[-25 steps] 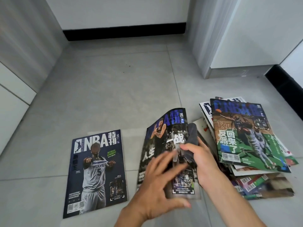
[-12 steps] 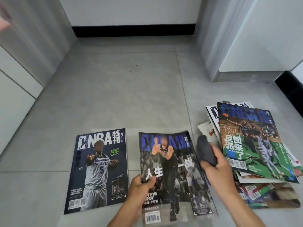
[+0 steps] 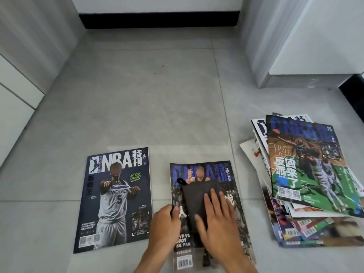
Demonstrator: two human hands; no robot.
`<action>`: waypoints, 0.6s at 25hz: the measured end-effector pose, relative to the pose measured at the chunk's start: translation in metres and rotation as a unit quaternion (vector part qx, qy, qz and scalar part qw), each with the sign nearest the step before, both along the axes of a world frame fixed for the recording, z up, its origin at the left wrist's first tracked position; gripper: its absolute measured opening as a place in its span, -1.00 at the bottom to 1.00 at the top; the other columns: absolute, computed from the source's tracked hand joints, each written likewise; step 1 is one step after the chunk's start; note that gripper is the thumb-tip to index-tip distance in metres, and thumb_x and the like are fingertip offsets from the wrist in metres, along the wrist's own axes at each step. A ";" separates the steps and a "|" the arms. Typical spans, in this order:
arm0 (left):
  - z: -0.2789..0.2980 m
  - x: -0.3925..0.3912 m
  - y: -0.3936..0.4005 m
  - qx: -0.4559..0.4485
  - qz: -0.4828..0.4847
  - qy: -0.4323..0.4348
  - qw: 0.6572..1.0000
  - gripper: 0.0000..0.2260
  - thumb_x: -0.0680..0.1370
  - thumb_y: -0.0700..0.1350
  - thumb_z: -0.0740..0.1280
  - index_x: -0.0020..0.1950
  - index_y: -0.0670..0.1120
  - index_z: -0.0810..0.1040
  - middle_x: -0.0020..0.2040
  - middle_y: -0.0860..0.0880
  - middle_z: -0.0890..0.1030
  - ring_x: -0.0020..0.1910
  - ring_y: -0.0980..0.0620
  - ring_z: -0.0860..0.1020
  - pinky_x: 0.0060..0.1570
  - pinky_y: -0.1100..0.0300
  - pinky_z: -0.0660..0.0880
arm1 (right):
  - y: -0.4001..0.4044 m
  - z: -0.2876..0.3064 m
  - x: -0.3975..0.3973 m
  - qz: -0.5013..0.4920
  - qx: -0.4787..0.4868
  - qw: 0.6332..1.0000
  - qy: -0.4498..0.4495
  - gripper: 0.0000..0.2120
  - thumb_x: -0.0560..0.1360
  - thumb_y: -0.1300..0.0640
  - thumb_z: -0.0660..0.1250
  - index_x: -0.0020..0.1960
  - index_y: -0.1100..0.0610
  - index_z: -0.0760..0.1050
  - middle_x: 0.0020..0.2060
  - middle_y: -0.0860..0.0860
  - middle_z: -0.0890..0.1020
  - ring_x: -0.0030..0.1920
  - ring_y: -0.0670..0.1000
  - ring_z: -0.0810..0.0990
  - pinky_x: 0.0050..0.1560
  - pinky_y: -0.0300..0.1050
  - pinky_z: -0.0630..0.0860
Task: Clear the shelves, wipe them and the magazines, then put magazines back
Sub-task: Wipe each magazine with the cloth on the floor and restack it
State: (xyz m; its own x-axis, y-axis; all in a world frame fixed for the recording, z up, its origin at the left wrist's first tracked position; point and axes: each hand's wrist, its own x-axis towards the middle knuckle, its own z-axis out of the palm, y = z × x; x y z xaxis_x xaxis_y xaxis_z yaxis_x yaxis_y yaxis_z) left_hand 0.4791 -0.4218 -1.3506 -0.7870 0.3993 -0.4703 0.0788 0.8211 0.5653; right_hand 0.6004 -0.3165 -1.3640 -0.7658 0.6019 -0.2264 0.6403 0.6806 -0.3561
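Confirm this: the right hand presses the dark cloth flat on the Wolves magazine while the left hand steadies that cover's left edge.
Wrong magazine. In the head view the right hand presses the dark cloth on the middle magazine, whose left edge the left hand steadies. The Wolves magazine lies untouched beside it.

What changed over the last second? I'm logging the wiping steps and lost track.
The middle magazine, first half lifted, now lies flat on the floor. The right hand spread the bunched dark cloth and presses it flat on the cover; the left hand took hold of its left edge. The Wolves magazine and the pile stayed put.
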 end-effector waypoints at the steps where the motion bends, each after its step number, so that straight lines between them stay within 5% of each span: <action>1: -0.003 -0.005 0.000 0.002 -0.005 -0.015 1.000 -0.65 0.64 0.03 0.21 -0.30 -0.07 0.46 -0.39 0.01 0.53 -0.35 0.02 0.52 -0.28 0.10 0.41 | -0.006 -0.001 -0.006 0.006 -0.020 0.999 -0.043 -0.34 0.56 -0.25 0.11 0.38 0.25 0.47 0.41 0.19 0.45 0.45 0.24 0.41 0.48 0.16 0.17; 5: -0.005 -0.018 -0.001 -0.011 -0.037 -0.066 0.997 -0.64 0.63 0.06 0.25 -0.31 -0.07 0.51 -0.45 0.04 0.50 -0.44 0.08 0.46 -0.38 0.16 0.30 | 0.019 -0.016 -0.015 0.072 0.042 0.996 0.012 -0.49 0.52 -0.06 0.24 0.39 0.15 0.38 0.48 0.14 0.36 0.47 0.18 0.38 0.49 0.14 0.22; 11: -0.009 -0.016 0.000 -0.028 -0.070 -0.059 0.995 -0.74 0.64 0.06 0.23 -0.13 -0.03 0.58 -0.32 0.02 0.60 -0.40 0.09 0.51 -0.33 0.16 0.42 | 0.068 -0.024 -0.050 -0.121 0.090 0.988 0.028 -0.40 0.62 -0.03 0.13 0.61 -0.03 0.05 0.59 0.15 0.08 0.58 0.28 0.04 0.54 0.29 0.07; 13: -0.009 -0.021 0.001 -0.032 -0.065 -0.052 0.996 -0.74 0.62 0.02 0.27 -0.20 -0.07 0.57 -0.32 0.02 0.61 -0.36 0.04 0.55 -0.33 0.15 0.43 | 0.023 -0.029 -0.082 -0.019 0.097 0.994 0.055 -0.46 0.67 -0.13 0.05 0.61 -0.05 0.05 0.60 0.11 0.06 0.59 0.26 0.00 0.55 0.26 0.00; 15: -0.006 -0.024 0.003 -0.027 -0.063 -0.050 0.996 -0.74 0.61 -0.04 0.28 -0.26 -0.06 0.54 -0.33 0.05 0.59 -0.35 0.06 0.53 -0.40 0.22 0.36 | 0.000 -0.036 -0.092 0.126 0.115 0.983 0.074 -0.50 0.66 -0.12 0.05 0.58 -0.08 0.16 0.57 0.08 0.19 0.57 0.24 0.13 0.54 0.25 0.15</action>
